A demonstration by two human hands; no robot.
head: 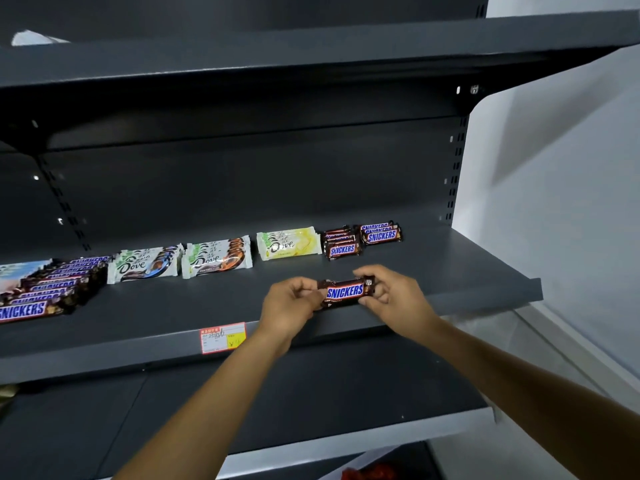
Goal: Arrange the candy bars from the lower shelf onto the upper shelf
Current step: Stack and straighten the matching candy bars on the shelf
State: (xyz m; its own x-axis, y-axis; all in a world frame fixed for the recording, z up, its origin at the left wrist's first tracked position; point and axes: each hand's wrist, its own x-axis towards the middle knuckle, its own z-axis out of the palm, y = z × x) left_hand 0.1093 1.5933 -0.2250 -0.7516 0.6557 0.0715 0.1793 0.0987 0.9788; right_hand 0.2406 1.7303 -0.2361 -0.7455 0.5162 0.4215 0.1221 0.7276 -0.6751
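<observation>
A small brown Snickers bar (346,292) is held just above the front of the upper shelf (485,271). My left hand (291,308) pinches its left end and my right hand (391,296) pinches its right end. Behind it, two short stacks of small Snickers bars (343,245) (381,233) lie near the shelf's back right. To their left lie a yellow Dove bar stack (289,243), an orange Dove stack (217,257) and a blue Dove stack (144,265). Long Snickers bars (45,292) are fanned out at the far left.
A red and yellow price tag (223,337) sticks to the upper shelf's front lip. The lower shelf (311,393) below shows dark bare metal. Another shelf (311,50) hangs overhead. A white wall (571,202) bounds the right side. Something red (370,472) shows at the bottom.
</observation>
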